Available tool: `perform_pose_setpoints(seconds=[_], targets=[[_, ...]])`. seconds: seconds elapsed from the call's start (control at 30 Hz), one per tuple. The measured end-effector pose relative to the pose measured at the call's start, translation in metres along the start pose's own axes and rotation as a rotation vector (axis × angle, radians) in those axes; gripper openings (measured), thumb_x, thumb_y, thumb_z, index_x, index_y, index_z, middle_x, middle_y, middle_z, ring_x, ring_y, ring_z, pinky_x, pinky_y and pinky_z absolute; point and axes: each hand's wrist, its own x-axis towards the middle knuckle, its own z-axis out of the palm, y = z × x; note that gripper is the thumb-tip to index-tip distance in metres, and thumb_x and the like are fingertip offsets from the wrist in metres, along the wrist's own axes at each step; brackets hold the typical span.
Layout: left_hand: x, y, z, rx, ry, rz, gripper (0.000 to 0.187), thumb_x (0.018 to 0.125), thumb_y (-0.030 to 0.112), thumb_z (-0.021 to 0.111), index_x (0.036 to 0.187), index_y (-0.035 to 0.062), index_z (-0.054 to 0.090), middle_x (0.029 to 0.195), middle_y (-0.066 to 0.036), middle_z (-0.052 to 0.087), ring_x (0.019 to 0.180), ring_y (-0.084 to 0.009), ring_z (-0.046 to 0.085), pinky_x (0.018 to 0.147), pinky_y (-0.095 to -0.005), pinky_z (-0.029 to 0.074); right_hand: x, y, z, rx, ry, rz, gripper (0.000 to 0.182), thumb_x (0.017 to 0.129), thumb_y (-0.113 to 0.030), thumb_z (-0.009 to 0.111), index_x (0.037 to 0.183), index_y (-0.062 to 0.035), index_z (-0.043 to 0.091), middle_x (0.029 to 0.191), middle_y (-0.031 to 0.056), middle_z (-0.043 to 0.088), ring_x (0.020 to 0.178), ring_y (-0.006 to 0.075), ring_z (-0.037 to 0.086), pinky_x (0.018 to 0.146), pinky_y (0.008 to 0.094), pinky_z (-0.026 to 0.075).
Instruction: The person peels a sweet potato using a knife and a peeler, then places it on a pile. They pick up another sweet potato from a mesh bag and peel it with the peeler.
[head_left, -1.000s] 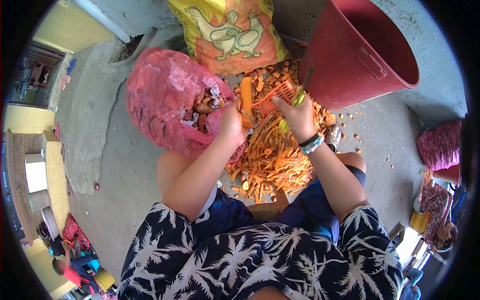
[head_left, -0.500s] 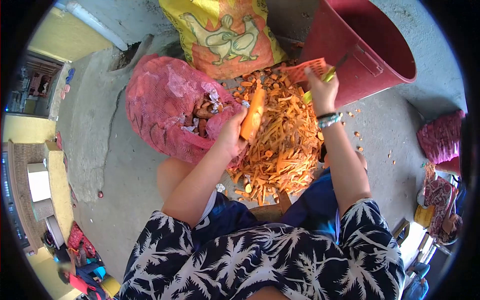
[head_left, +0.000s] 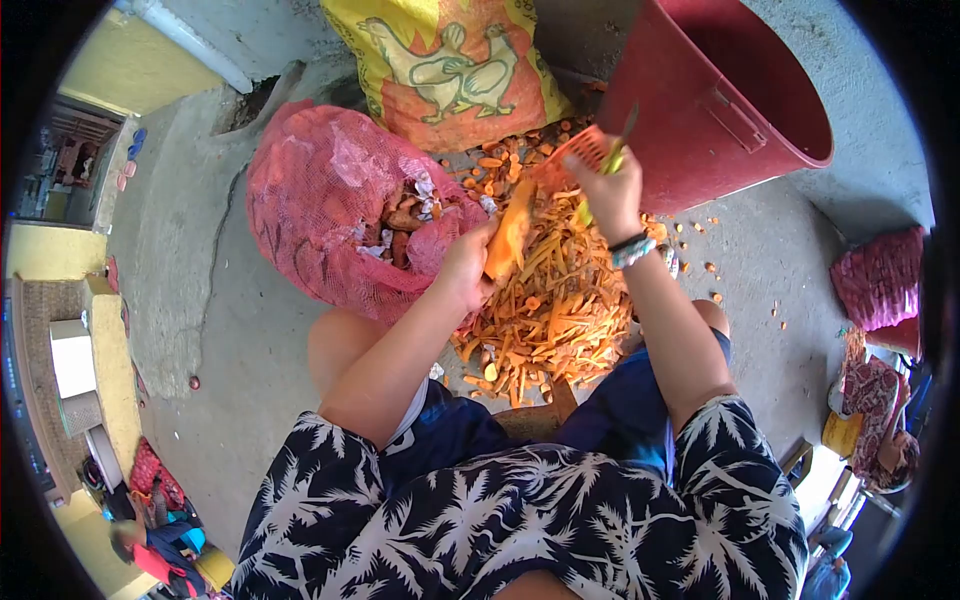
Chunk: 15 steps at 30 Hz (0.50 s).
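An orange peeled carrot (head_left: 510, 236) is gripped at its lower end by my left hand (head_left: 468, 268). My right hand (head_left: 612, 192) is closed round an orange slotted tool (head_left: 582, 152) and a yellow-green handled knife (head_left: 615, 155), whose blade points up and away. The orange tool is by the carrot's upper end; whether they touch is unclear. Beneath both hands lies a heap of orange peelings and pieces (head_left: 560, 315). Left of the heap, a pink mesh sack (head_left: 320, 210) lies open with brownish roots (head_left: 403, 218) inside.
A large red bucket (head_left: 690, 130) stands at the back right. Behind the heap is a yellow and orange sack (head_left: 450, 80) with printed birds. Purple sacks (head_left: 880, 280) lie far right. People (head_left: 160, 550) (head_left: 895, 455) are at the lower left and right edges.
My right hand and the orange tool have moved left, closer to the carrot. The carrot stays in my left hand. The view has shifted slightly.
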Motion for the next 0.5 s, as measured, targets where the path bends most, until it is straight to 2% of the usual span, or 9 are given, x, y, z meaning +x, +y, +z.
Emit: perform_pose_setpoints(seconds=[0.03, 0.1, 0.13, 0.17, 0.23, 0.27, 0.3, 0.37, 0.5], targets=[[-0.003, 0.001, 0.001, 0.055, -0.032, -0.033, 0.031, 0.093, 0.032, 0.036, 0.104, 0.007, 0.052, 0.083, -0.005, 0.058, 0.071, -0.0167, 0.057, 0.064, -0.0303, 0.048, 0.017, 0.011, -0.008, -0.068, 0.097, -0.004, 0.029, 0.073, -0.006, 0.071, 0.097, -0.0007, 0.057, 0.087, 0.0049, 0.064, 0.077, 0.0097, 0.059, 0.066, 0.0254, 0.048], [-0.014, 0.005, 0.007, 0.049, -0.08, -0.024, 0.032, 0.094, 0.032, 0.036, 0.104, 0.0071, 0.052, 0.082, -0.005, 0.058, 0.069, -0.0161, 0.057, 0.062, -0.0296, 0.047, 0.036, 0.018, -0.02, 0.04, 0.302, -0.086, 0.026, 0.073, -0.006, 0.071, 0.095, -0.0014, 0.057, 0.085, 0.0052, 0.064, 0.074, 0.0087, 0.058, 0.064, 0.0241, 0.048], [-0.018, 0.011, 0.011, 0.041, -0.131, -0.012, 0.032, 0.094, 0.033, 0.035, 0.103, 0.0072, 0.052, 0.082, -0.005, 0.058, 0.067, -0.0155, 0.056, 0.06, -0.0289, 0.047, 0.041, 0.02, -0.024, 0.124, 0.302, 0.028, 0.025, 0.073, -0.006, 0.071, 0.093, -0.0015, 0.057, 0.084, 0.0052, 0.063, 0.071, 0.0085, 0.057, 0.061, 0.023, 0.047], [-0.021, 0.016, 0.014, 0.042, -0.132, -0.007, 0.032, 0.094, 0.033, 0.035, 0.103, 0.0072, 0.052, 0.082, -0.005, 0.058, 0.067, -0.0155, 0.056, 0.06, -0.0289, 0.047, 0.039, 0.025, -0.022, 0.128, 0.302, 0.025, 0.025, 0.073, -0.006, 0.071, 0.093, -0.0015, 0.057, 0.084, 0.0052, 0.063, 0.071, 0.0085, 0.057, 0.061, 0.023, 0.047], [-0.024, 0.022, 0.017, 0.022, -0.018, 0.034, 0.036, 0.094, 0.037, 0.035, 0.106, 0.007, 0.052, 0.083, -0.006, 0.059, 0.068, -0.0156, 0.057, 0.058, -0.0287, 0.047, 0.016, 0.006, -0.015, 0.151, 0.061, 0.04, 0.026, 0.074, -0.006, 0.07, 0.095, -0.0012, 0.056, 0.084, 0.0056, 0.063, 0.07, 0.0096, 0.058, 0.059, 0.0229, 0.047], [-0.009, 0.019, -0.009, 0.052, -0.148, 0.054, 0.041, 0.093, 0.041, 0.036, 0.109, 0.0066, 0.051, 0.086, -0.008, 0.059, 0.073, -0.0162, 0.059, 0.061, -0.0293, 0.049, 0.002, -0.008, -0.012, 0.216, -0.095, 0.207, 0.029, 0.074, -0.004, 0.07, 0.098, -0.0004, 0.054, 0.086, 0.005, 0.062, 0.072, 0.0107, 0.059, 0.059, 0.0229, 0.048], [0.001, 0.015, -0.017, 0.044, -0.144, 0.058, 0.041, 0.093, 0.041, 0.036, 0.109, 0.0066, 0.051, 0.086, -0.008, 0.059, 0.073, -0.0162, 0.059, 0.061, -0.0293, 0.049, -0.011, -0.015, -0.007, 0.149, -0.198, 0.229, 0.034, 0.074, -0.003, 0.068, 0.103, 0.0008, 0.053, 0.089, 0.0053, 0.062, 0.075, 0.012, 0.06, 0.064, 0.0233, 0.05], [0.012, 0.008, -0.025, 0.12, -0.022, 0.072, 0.053, 0.092, 0.049, 0.032, 0.115, 0.0057, 0.05, 0.093, -0.009, 0.06, 0.08, -0.017, 0.06, 0.068, -0.0296, 0.05, -0.032, -0.021, 0.001, 0.296, -0.32, 0.24, 0.039, 0.073, -0.004, 0.07, 0.108, 0.0022, 0.052, 0.092, 0.0056, 0.062, 0.075, 0.0125, 0.06, 0.067, 0.0236, 0.05], [-0.019, 0.014, 0.021, 0.163, 0.117, 0.051, 0.063, 0.09, 0.058, 0.024, 0.118, 0.0064, 0.048, 0.099, -0.006, 0.058, 0.085, -0.0162, 0.057, 0.072, -0.0296, 0.047, -0.033, -0.014, 0.007, 0.178, -0.349, 0.11, 0.044, 0.073, -0.006, 0.071, 0.112, 0.0011, 0.051, 0.091, 0.007, 0.063, 0.076, 0.0116, 0.06, 0.066, 0.0237, 0.049]])
